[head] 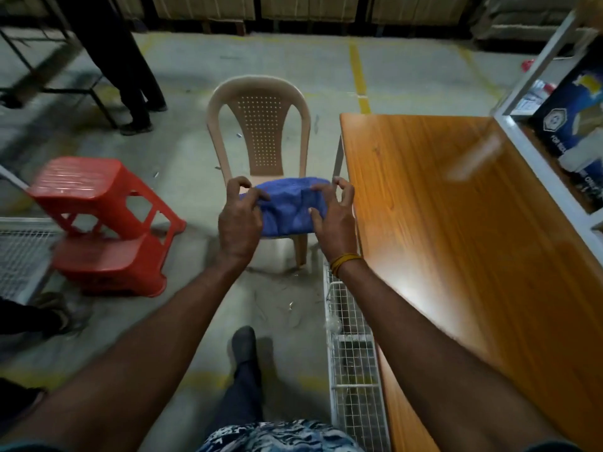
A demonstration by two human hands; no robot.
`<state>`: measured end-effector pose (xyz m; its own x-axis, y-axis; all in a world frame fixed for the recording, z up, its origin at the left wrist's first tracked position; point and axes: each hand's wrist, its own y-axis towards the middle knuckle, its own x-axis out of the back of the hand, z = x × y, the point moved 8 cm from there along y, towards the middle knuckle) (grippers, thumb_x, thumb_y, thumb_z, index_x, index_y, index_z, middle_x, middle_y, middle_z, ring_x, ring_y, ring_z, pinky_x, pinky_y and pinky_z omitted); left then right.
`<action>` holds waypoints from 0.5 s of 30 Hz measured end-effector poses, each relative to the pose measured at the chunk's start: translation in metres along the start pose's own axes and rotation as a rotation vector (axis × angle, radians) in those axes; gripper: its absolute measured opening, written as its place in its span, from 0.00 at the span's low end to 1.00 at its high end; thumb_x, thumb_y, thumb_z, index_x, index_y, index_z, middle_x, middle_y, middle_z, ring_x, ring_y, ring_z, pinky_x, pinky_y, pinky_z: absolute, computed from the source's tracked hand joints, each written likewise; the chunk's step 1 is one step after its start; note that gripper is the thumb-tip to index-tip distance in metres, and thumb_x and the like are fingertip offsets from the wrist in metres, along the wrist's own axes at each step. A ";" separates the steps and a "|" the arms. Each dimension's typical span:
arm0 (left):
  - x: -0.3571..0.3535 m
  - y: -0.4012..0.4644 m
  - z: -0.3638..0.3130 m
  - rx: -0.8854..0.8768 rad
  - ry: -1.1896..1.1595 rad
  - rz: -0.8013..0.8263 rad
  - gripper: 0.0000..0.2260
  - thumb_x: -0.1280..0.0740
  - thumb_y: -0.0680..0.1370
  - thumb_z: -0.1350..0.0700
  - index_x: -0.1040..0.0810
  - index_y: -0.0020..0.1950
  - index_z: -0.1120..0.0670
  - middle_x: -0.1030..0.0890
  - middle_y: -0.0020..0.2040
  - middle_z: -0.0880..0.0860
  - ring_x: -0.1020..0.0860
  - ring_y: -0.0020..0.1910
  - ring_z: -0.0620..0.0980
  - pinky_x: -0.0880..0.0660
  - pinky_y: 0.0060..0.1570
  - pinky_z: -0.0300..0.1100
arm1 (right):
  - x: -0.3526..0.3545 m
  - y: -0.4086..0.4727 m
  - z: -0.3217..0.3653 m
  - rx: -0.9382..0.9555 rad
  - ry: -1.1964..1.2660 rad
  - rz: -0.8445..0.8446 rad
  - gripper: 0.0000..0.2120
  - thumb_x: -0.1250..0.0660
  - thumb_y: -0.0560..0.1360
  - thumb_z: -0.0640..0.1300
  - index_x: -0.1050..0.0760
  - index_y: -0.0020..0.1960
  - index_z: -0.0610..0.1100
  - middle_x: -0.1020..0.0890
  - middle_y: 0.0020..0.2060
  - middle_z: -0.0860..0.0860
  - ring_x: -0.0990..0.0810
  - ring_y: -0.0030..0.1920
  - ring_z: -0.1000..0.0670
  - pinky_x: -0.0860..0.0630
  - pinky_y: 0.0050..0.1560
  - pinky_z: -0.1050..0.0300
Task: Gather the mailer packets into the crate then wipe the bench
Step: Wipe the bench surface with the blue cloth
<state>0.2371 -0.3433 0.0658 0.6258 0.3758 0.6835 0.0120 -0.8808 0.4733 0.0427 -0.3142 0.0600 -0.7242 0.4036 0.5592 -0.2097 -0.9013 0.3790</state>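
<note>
Cloth (287,207), blue and bunched, is held up between both hands over the front of the seat of the beige plastic chair (261,132), and its long axis runs left to right from one hand to the other. The left hand (239,220) pinches the cloth's left end with curled fingers; the right hand (332,220) holds the right end with the thumb against the fabric while its other fingers are spread and partly lifted, so that grip looks the looser of the two. Whether the cloth rests on the seat or hangs just above it cannot be told.

Just to the right of the chair stands the wooden bench (473,239), its near corner close beside the right hand. The right hand is therefore the nearer one, and I judge the wipe would begin with a short carry rightward onto the top. No mailer packets show on the bench. A white wire crate (352,370) sits against the bench's left edge, nearer the person than the chair. Left of the chair are stacked red stools (104,223).
</note>
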 end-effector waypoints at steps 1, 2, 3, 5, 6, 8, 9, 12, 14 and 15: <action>-0.001 0.004 0.003 -0.077 0.041 -0.006 0.08 0.36 0.74 0.63 0.19 0.47 0.53 0.28 0.60 0.51 0.23 0.42 0.52 0.28 0.34 0.45 | -0.011 0.003 0.004 0.072 -0.035 -0.005 0.16 0.32 0.72 0.33 0.24 0.57 0.46 0.37 0.69 0.46 0.24 0.58 0.49 0.25 0.49 0.61; -0.004 0.009 0.009 -0.141 0.065 -0.004 0.07 0.37 0.74 0.61 0.20 0.45 0.54 0.28 0.58 0.51 0.23 0.42 0.53 0.28 0.32 0.46 | -0.021 0.006 0.007 0.150 -0.078 -0.003 0.12 0.33 0.73 0.33 0.23 0.54 0.45 0.36 0.69 0.46 0.23 0.58 0.48 0.25 0.47 0.62; -0.009 0.015 0.017 -0.187 0.077 0.004 0.07 0.38 0.74 0.60 0.20 0.43 0.55 0.28 0.56 0.50 0.23 0.43 0.54 0.27 0.32 0.48 | -0.033 0.010 0.006 0.218 -0.122 0.004 0.09 0.33 0.74 0.34 0.22 0.52 0.44 0.35 0.68 0.47 0.23 0.56 0.47 0.26 0.44 0.61; -0.020 0.029 0.040 -0.248 0.078 0.039 0.07 0.37 0.73 0.59 0.19 0.40 0.55 0.28 0.54 0.50 0.25 0.46 0.54 0.26 0.32 0.50 | -0.058 0.021 -0.002 0.282 -0.188 0.042 0.05 0.33 0.75 0.34 0.21 0.47 0.42 0.35 0.65 0.49 0.23 0.54 0.45 0.27 0.43 0.59; -0.028 0.037 0.052 -0.277 0.077 0.062 0.07 0.36 0.72 0.59 0.19 0.41 0.55 0.28 0.54 0.50 0.27 0.48 0.54 0.25 0.33 0.49 | -0.072 0.029 -0.009 0.287 -0.199 0.067 0.05 0.33 0.75 0.34 0.20 0.46 0.41 0.35 0.64 0.49 0.24 0.55 0.45 0.27 0.45 0.58; -0.047 0.052 0.081 -0.340 0.076 0.108 0.07 0.35 0.73 0.58 0.16 0.43 0.56 0.28 0.55 0.51 0.29 0.50 0.53 0.25 0.36 0.47 | -0.100 0.045 -0.019 0.319 -0.226 0.113 0.07 0.35 0.76 0.37 0.18 0.48 0.40 0.34 0.63 0.49 0.25 0.57 0.44 0.27 0.53 0.55; -0.059 0.060 0.096 -0.360 0.077 0.130 0.08 0.35 0.74 0.58 0.16 0.44 0.56 0.29 0.55 0.51 0.29 0.51 0.53 0.25 0.37 0.46 | -0.119 0.054 -0.027 0.330 -0.251 0.153 0.10 0.38 0.78 0.39 0.19 0.52 0.38 0.34 0.63 0.48 0.26 0.58 0.43 0.28 0.56 0.55; -0.099 0.082 0.142 -0.398 0.091 0.204 0.13 0.38 0.75 0.57 0.15 0.47 0.59 0.31 0.55 0.53 0.30 0.49 0.55 0.24 0.39 0.47 | -0.178 0.078 -0.059 0.181 -0.327 0.380 0.20 0.47 0.81 0.48 0.28 0.67 0.41 0.34 0.65 0.48 0.25 0.60 0.41 0.29 0.56 0.55; -0.132 0.090 0.177 -0.418 0.098 0.259 0.13 0.39 0.76 0.57 0.16 0.48 0.59 0.31 0.54 0.55 0.29 0.47 0.56 0.27 0.43 0.48 | -0.220 0.087 -0.087 0.095 -0.392 0.523 0.22 0.47 0.81 0.48 0.34 0.73 0.45 0.35 0.69 0.47 0.27 0.63 0.39 0.28 0.57 0.50; -0.149 0.094 0.196 -0.415 0.099 0.292 0.12 0.39 0.76 0.57 0.16 0.48 0.60 0.30 0.53 0.55 0.29 0.46 0.56 0.28 0.44 0.48 | -0.240 0.090 -0.101 0.059 -0.415 0.579 0.21 0.46 0.81 0.46 0.35 0.73 0.45 0.36 0.70 0.46 0.28 0.64 0.38 0.27 0.58 0.47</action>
<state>0.2978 -0.5383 -0.1006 0.4796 0.1744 0.8600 -0.4756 -0.7719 0.4218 0.1314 -0.5075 -0.1142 -0.3960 -0.0999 0.9128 0.1772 -0.9837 -0.0307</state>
